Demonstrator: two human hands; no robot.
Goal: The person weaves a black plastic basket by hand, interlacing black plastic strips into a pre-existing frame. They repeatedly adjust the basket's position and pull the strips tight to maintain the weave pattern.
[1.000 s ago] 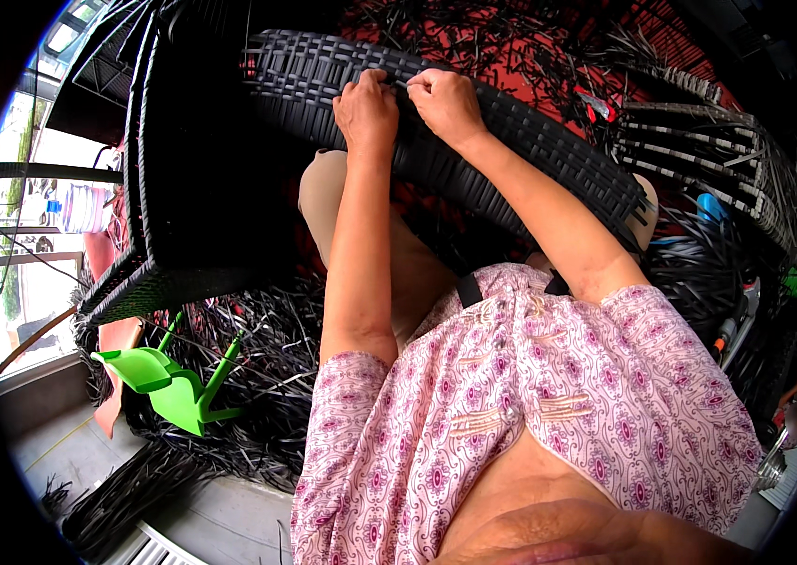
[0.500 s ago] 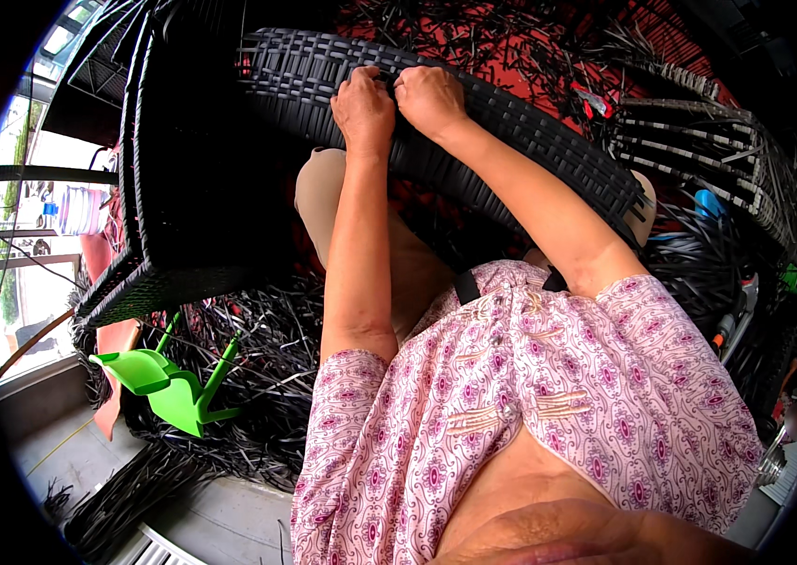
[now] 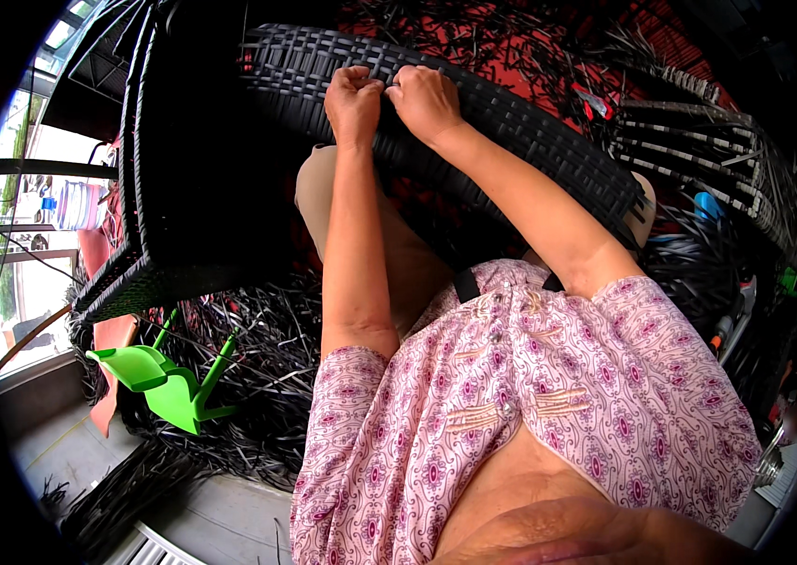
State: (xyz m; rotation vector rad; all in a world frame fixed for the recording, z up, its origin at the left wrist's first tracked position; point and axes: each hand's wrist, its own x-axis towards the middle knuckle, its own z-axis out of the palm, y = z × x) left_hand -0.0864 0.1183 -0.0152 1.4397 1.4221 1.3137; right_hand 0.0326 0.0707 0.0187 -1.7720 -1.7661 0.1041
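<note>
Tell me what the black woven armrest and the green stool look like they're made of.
Armrest: probably synthetic rattan, flat black strips in a basket weave with a dull plastic sheen; both hands, left hand and right hand, grip its top edge. Stool: likely moulded plastic, smooth, uniformly bright green, slightly glossy.

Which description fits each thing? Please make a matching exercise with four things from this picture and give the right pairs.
Things:
1. left hand
2. stool
3. woven arm
4. strips

Descriptions:
A. bright green, on its side at the lower left
B. black wicker, running across under both hands
C. loose black pile on the floor
D. closed in a fist on the weave, beside the right hand

Pairs: 1-D, 2-A, 3-B, 4-C
</note>
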